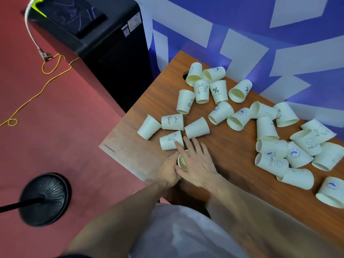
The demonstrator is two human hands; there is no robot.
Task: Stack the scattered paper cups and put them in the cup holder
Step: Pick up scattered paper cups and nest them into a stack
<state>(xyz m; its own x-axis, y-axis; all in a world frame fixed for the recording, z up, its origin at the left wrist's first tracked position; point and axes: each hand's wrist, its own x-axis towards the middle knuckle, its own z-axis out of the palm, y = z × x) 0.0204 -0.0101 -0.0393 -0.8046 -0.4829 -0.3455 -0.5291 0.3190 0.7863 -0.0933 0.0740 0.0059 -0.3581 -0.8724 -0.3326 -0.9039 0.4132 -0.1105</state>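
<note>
Both hands meet at the near left part of the wooden worktop (232, 151), around one upright paper cup (182, 161) whose open mouth shows between them. The left hand (168, 169) curls its fingers round the cup's left side, so this grip is closed on the cup. The right hand (197, 162) lies over the cup's right side with fingers nearly straight and spread; its index fingertip touches a lying cup with a rabbit drawing (170, 140). Many more cups lie scattered on their sides across the worktop, one group near the far edge (204, 86) and one group at the right (290, 151). A black cabinet (104, 53) stands on the red floor (55, 118) beside the worktop.
</note>
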